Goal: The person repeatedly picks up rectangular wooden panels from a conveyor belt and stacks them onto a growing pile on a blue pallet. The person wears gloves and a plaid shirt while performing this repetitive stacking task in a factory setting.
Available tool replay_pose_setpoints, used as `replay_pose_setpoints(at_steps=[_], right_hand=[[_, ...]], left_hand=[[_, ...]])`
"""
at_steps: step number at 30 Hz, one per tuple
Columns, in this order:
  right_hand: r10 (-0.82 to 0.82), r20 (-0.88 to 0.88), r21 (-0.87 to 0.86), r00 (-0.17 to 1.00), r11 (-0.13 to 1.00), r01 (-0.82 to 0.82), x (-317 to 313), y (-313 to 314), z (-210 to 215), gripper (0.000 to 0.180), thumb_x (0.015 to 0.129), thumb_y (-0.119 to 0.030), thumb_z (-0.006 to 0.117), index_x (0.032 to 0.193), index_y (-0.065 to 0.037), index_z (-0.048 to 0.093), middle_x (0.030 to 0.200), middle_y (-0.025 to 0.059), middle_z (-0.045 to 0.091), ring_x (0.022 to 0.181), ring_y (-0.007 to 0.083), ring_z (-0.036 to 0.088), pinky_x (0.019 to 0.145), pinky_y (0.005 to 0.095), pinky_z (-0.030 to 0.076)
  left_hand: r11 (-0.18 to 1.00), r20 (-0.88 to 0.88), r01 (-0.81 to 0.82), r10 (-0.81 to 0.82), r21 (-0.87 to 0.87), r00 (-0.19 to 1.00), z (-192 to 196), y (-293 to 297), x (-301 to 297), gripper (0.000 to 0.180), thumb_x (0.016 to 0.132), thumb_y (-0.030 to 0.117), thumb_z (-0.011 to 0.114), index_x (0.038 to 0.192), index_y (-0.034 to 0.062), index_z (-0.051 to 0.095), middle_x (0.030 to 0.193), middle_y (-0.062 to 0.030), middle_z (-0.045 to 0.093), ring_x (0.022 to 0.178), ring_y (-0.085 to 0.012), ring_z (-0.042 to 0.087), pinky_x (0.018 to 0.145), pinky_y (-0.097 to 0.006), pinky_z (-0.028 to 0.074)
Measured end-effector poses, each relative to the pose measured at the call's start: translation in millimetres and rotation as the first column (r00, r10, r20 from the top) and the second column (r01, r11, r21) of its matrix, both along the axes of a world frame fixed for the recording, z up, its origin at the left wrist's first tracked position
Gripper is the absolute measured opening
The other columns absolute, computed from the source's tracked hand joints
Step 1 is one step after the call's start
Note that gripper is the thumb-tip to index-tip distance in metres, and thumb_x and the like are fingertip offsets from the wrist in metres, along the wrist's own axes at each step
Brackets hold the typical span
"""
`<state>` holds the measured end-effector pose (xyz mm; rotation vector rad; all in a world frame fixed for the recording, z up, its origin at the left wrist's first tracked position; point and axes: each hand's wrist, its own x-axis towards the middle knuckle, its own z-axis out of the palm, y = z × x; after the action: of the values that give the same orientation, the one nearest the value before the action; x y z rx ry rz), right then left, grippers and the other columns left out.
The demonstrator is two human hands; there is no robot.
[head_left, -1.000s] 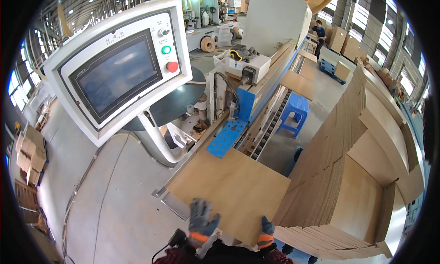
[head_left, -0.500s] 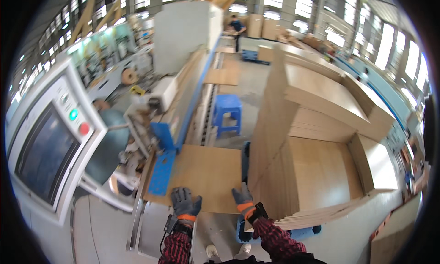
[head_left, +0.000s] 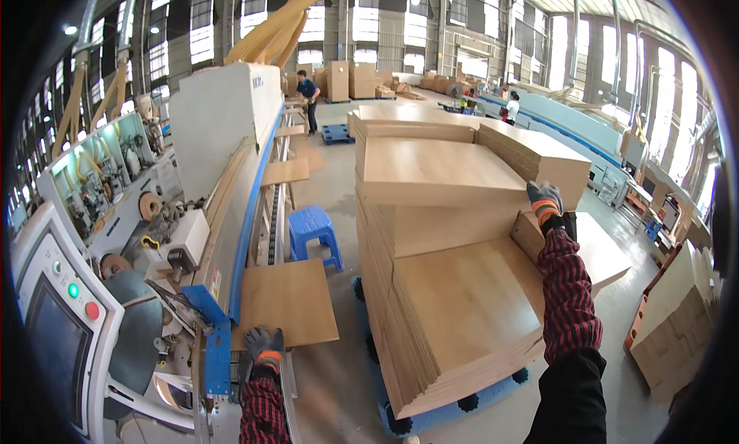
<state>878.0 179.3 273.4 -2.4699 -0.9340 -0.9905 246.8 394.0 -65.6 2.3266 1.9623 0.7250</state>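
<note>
A worker's gloved left hand (head_left: pixel 262 350) rests flat on the near edge of a wood panel (head_left: pixel 289 301) at the edge-banding machine (head_left: pixel 223 128), while the right hand (head_left: pixel 545 201) grips a board atop the stacked panels (head_left: pixel 446 213), open floor (head_left: pixel 331 174) between.

Bright daylight floods from tall windows (head_left: pixel 369 28) at twelve o'clock; sharp centre, fisheye bending, black vignette at rim.

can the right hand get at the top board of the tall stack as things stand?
Probably yes: the right hand already rests on the upper boards of the board stack, with nothing between. The left hand stays on the panel.
</note>
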Motion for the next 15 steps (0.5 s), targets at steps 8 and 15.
replay_pose_setpoints(at_steps=[8, 15], right_hand=[[0.04, 0.161, 0.088, 0.986, 0.995, -0.055, 7, 5, -22, 0.045, 0.085, -0.037, 0.041, 0.063, -0.003, 0.061, 0.069, 0.0169, 0.061, 0.078, 0.0362, 0.055, 0.073, 0.0442, 0.041], [0.526, -0.748, 0.515, 0.404, 0.845, -0.146, -64, -11, -6, 0.037, 0.083, -0.043, 0.05, 0.094, -0.009, 0.059, 0.083, 0.0133, 0.06, 0.074, 0.0291, 0.057, 0.066, 0.0369, 0.045]], left_hand=[[0.937, 0.74, 0.346, -0.27, 0.055, 0.616, 152, -16, 119, 0.053, 0.086, 0.038, 0.047, 0.116, -0.0055, 0.048, 0.119, -0.022, 0.049, 0.115, -0.0327, 0.043, 0.097, -0.036, 0.032], [0.815, 0.943, 0.57, -0.263, 0.104, 0.204, 281, 13, 242, 0.061, 0.082, 0.049, 0.052, 0.118, 0.0002, 0.049, 0.113, -0.0131, 0.051, 0.106, -0.0248, 0.05, 0.091, -0.033, 0.039]])
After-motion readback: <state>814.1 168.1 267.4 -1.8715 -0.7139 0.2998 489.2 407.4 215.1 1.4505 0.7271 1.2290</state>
